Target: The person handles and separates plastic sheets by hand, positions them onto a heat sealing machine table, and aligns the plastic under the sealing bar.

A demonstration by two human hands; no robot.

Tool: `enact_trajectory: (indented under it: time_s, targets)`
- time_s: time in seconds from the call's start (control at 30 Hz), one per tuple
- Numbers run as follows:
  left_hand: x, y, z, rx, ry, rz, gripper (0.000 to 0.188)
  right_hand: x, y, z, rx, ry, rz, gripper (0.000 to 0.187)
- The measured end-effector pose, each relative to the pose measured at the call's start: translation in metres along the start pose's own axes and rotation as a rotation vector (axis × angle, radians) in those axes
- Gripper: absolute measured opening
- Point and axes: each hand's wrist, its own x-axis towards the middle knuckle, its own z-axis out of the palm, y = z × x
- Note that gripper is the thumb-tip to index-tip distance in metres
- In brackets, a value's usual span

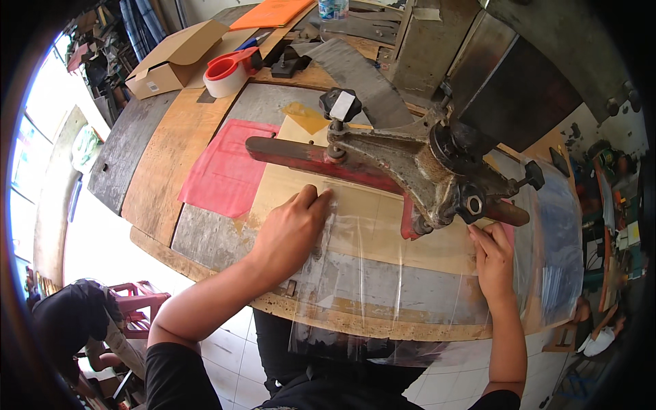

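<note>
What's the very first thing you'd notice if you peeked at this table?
Probably the big rusty metal press arm with its red bar, stretching across the middle of the worn wooden table. Right under it, the left hand and the right hand press flat on a clear plastic sheet hanging over the near edge. Farther back sits a red tape dispenser.

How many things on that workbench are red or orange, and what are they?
Red tape dispenser: 1
Red plastic sheet: 1
Red machine bar: 1
Orange folder: 1
Total: 4

The left hand and right hand press on a clear plastic sheet, not counted here.
</note>
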Motion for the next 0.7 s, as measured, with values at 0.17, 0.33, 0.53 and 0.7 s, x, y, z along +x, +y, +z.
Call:
enact_trajectory:
  time_s: [0.17,0.33,0.53,0.7]
  targets:
    - [0.006,0.004,-0.001,-0.014,-0.003,-0.016,0.043,-0.003,0.007,-0.001,-0.014,-0.01,0.005,0.038]
    - [0.002,0.003,0.004,-0.006,0.055,-0.023,0.036,-0.002,0.004,-0.001,-0.021,0.0,-0.009,0.036]
    - [0.002,0.002,0.008,0.037,0.12,-0.014,0.03,-0.001,0.002,0.0,-0.006,-0.009,0.02,0.034]
    - [0.003,0.002,0.008,0.018,0.131,-0.017,0.029,0.0,0.003,-0.002,-0.025,0.001,-0.005,0.033]
